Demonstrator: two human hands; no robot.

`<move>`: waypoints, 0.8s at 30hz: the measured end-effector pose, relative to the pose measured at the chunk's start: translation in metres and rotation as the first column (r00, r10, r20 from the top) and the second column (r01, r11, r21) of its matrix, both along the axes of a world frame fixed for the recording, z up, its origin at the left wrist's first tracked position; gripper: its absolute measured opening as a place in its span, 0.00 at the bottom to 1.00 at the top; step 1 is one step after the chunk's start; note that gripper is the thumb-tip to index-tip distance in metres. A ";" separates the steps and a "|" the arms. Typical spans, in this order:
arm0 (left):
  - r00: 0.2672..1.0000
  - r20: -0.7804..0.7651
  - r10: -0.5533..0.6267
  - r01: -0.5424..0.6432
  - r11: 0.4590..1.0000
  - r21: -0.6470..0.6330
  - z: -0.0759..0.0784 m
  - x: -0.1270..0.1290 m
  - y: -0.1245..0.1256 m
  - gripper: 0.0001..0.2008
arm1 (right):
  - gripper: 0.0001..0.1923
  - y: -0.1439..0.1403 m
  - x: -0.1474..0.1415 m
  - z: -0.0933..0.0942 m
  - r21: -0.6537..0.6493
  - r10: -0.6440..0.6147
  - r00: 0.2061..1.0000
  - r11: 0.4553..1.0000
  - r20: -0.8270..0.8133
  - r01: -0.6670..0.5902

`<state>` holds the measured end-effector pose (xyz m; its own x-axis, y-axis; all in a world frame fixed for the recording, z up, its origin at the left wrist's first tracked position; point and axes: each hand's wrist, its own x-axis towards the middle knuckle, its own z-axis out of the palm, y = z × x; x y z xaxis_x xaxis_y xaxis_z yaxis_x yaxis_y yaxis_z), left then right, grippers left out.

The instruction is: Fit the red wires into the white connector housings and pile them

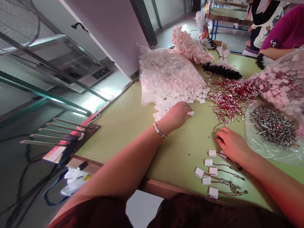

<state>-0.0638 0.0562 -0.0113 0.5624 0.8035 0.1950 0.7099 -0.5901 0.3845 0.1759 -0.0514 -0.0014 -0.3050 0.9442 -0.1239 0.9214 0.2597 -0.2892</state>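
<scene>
From the head camera, the person is sitting at a green table (133, 126) and working with little parts. The left hand (177, 115) is reaching into the pile of white plastic pieces (171, 79) spilling out of a clear bag, and its fingers are pinching one white piece (190, 113) at the edge of the pile. The right hand (231, 144) is resting on the table with fingers curled down over a thin red wire (213, 126). I cannot tell if it is really gripping the wire or only touching it.

Near the table's front edge, a small row of finished wires (213, 177) is lying, each with a white piece already on one end. That looks like about six done. A big heap of loose red wires (228, 98) is waiting just beyond the right hand, so I think most of the work is left.

A bag of small metal parts (273, 126) is sitting on the right, and it is too blurry to say what they are. Another bag (282, 79) is cut off by the edge. Two other people (277, 28) are sitting far back, mostly out of view.
</scene>
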 end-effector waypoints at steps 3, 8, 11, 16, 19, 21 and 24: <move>0.982 0.160 0.105 -0.066 0.970 -0.232 0.004 0.012 -0.013 0.09 | 0.07 0.001 0.004 -0.002 0.012 -0.035 0.999 0.999 0.024 0.035; 0.905 0.400 0.143 0.065 0.884 -0.463 0.005 0.032 -0.033 0.09 | 0.06 0.004 0.016 0.006 0.020 -0.138 0.973 0.989 -0.184 0.144; 0.872 0.475 0.123 0.141 0.864 -0.483 0.004 0.041 -0.041 0.09 | 0.06 0.004 0.017 0.012 -0.012 -0.122 0.934 0.992 -0.335 0.125; 0.847 0.526 0.077 0.206 0.864 -0.459 0.006 0.047 -0.048 0.09 | 0.09 0.000 0.013 0.014 0.086 -0.031 0.942 0.994 -0.334 0.063; 0.837 0.541 0.088 0.208 0.861 -0.463 0.006 0.047 -0.048 0.09 | 0.10 0.000 0.013 0.014 0.066 -0.042 0.946 0.996 -0.320 0.066; 0.836 0.541 0.090 0.201 0.867 -0.455 0.006 0.047 -0.048 0.09 | 0.11 -0.001 0.013 0.014 0.041 -0.057 0.945 0.996 -0.321 0.074; 0.839 0.538 0.081 0.193 0.881 -0.432 0.007 0.047 -0.049 0.08 | 0.11 -0.002 0.013 0.015 -0.035 -0.075 0.924 0.997 -0.374 0.067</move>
